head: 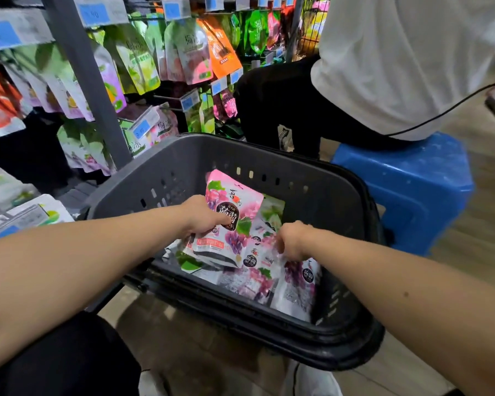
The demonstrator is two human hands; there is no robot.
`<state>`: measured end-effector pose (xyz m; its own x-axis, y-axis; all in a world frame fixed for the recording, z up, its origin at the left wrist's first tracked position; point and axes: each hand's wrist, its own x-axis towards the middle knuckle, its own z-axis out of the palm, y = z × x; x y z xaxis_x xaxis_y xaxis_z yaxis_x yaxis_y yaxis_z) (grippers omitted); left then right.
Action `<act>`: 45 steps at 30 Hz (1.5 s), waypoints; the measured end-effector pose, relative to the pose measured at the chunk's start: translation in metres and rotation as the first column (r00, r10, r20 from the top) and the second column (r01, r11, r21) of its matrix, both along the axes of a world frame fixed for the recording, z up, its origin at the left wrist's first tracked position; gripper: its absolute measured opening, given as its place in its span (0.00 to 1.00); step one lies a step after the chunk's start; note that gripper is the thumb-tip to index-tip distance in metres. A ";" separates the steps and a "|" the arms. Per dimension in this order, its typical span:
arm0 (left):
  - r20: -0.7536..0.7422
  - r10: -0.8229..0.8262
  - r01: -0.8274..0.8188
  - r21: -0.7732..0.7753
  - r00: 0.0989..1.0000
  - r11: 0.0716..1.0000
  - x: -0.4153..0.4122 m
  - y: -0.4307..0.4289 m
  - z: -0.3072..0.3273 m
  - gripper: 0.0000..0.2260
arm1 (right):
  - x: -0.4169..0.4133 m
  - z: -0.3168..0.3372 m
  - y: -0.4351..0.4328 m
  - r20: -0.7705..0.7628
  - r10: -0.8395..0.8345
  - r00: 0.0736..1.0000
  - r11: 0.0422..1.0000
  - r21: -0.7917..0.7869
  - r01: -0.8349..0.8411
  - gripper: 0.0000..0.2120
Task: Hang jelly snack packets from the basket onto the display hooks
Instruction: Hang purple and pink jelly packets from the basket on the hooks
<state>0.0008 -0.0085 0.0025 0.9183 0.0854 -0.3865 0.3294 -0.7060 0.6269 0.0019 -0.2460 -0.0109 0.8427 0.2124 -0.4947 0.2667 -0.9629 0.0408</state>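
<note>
A dark grey basket stands in front of me, holding several pink and purple grape jelly packets. My left hand grips a small stack of grape packets, tilted up above the pile. My right hand reaches into the basket with fingers curled down on another grape packet in the pile. Display hooks with hanging snack packets fill the rack at upper left.
A grey upright post of the rack stands just left of the basket. Another person in a white shirt sits on a blue plastic stool behind the basket at right. Price tags stick out from the hooks.
</note>
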 end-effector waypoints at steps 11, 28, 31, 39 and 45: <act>-0.015 -0.011 0.011 -0.019 1.000 1.000 0.000 0.002 -0.012 0.19 | -0.007 0.011 0.013 -0.139 -0.276 0.951 0.955 -0.154 0.255 0.27; 0.013 0.086 -0.086 -0.006 0.996 0.996 -0.011 0.015 0.005 0.17 | 0.002 0.051 0.040 -0.145 -0.165 0.976 0.925 0.320 0.204 0.07; 0.002 0.091 -0.091 -0.014 0.996 0.996 -0.013 0.017 0.005 0.15 | 0.014 0.055 0.034 -0.093 -0.208 0.974 0.839 0.494 0.227 0.07; -0.018 0.176 -0.175 0.017 0.984 0.984 -0.016 0.014 0.008 0.19 | 0.023 0.028 0.006 -0.120 -0.404 0.907 0.669 0.638 0.382 0.08; -0.032 0.168 -0.168 0.000 0.985 0.986 -0.011 0.012 0.001 0.16 | 0.030 0.017 0.012 -0.221 -0.417 0.882 0.709 0.528 0.468 0.09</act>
